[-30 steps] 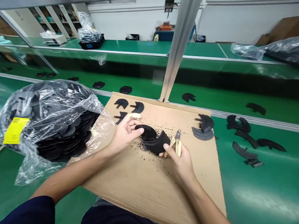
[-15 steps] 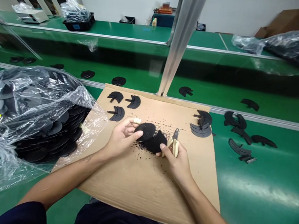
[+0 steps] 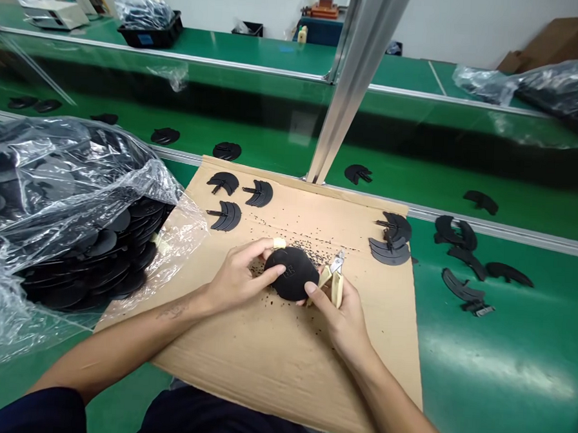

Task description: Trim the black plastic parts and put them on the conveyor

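Observation:
Between my hands is a rounded black plastic part (image 3: 295, 278) with raised marks on its face. My left hand (image 3: 245, 269) grips its left side, thumb on top, a pale cover on one fingertip. My right hand (image 3: 335, 306) pinches the part's right edge with the thumb. That same hand also holds cutting pliers (image 3: 335, 270) with cream handles, their metal jaws pointing away from me. Small black scraps (image 3: 311, 247) lie scattered on the cardboard sheet (image 3: 262, 357) below and behind the part.
At left a clear plastic bag (image 3: 77, 186) bulges with black discs. Fan-shaped black pieces (image 3: 226, 216) lie on the cardboard's far left, more (image 3: 389, 247) at its far right. Loose curved black pieces (image 3: 465, 261) rest on the green table (image 3: 495, 356). A metal post (image 3: 346, 103) rises behind.
The black plastic, which showed as two lobes with a gap between them, now shows as one rounded shape. My hands have come slightly closer together. The pliers remain in my right hand.

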Demonstrator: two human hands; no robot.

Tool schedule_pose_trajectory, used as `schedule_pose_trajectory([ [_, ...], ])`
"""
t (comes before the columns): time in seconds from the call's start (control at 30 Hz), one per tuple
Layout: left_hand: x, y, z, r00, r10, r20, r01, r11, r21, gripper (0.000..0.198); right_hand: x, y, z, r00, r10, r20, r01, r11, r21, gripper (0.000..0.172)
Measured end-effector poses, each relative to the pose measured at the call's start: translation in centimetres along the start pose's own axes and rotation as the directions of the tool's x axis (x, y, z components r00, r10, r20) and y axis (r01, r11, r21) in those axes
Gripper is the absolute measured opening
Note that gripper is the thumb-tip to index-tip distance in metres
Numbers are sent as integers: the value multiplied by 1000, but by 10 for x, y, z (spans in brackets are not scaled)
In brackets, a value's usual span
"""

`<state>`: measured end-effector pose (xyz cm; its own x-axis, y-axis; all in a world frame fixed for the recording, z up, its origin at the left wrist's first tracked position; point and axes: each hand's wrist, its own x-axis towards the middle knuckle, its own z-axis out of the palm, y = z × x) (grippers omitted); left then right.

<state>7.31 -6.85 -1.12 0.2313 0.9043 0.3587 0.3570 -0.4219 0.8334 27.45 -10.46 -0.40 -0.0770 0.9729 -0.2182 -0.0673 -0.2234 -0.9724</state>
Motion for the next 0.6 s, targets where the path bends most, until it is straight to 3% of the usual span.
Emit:
schedule_pose_trajectory([
  [0.27,0,1,3,998,-62,-8,61,998,-13,27,0,1,0,997,-81,-14,79,991,-111,38],
  [0.37,0,-1,3,979,-197,44,202,958,-206,32,-1,2,1,994,-108,-12,105,985,-139,38],
  [0.47,1,-3,4,937,-313,155,349,829,-437,35,-2,3,2,992,-125,-14,121,978,-171,38],
  [0.6,2,-5,6,925,-330,190,379,748,-545,41,-3,3,2,991,-132,-4,129,976,-174,37],
])
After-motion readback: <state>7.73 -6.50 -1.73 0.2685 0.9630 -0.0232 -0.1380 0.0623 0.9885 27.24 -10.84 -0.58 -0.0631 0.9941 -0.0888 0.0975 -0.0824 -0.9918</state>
